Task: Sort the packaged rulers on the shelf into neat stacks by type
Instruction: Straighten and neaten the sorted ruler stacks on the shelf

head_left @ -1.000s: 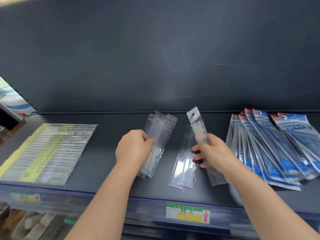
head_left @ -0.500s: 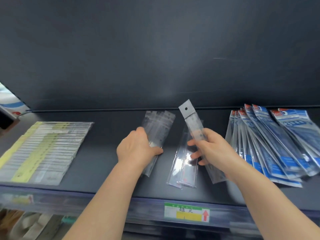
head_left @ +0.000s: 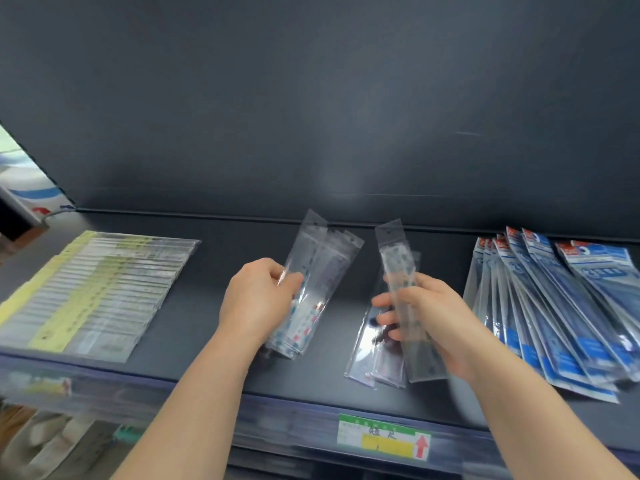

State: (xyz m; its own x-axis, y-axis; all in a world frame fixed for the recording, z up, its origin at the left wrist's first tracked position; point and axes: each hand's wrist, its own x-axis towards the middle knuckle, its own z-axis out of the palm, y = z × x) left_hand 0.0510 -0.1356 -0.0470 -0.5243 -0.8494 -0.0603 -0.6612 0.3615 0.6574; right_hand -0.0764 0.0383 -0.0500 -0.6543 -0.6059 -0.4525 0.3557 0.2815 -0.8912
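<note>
My right hand (head_left: 438, 317) fingers pinch 1 clear ruler pack (head_left: 407, 299), long axis upright-tilted; left-hand bundle (head_left: 311, 289), gripped by my left hand (head_left: 258, 299), lies leftward, near.

Since half a second ago my left hand (head_left: 258, 301) has lifted its bundle of clear-sleeved patterned rulers (head_left: 313, 289) back off the shelf, tilted steeper. Right hand (head_left: 438, 322) turned its single clear-packaged ruler (head_left: 403, 289) more upright, closer to me.
</note>
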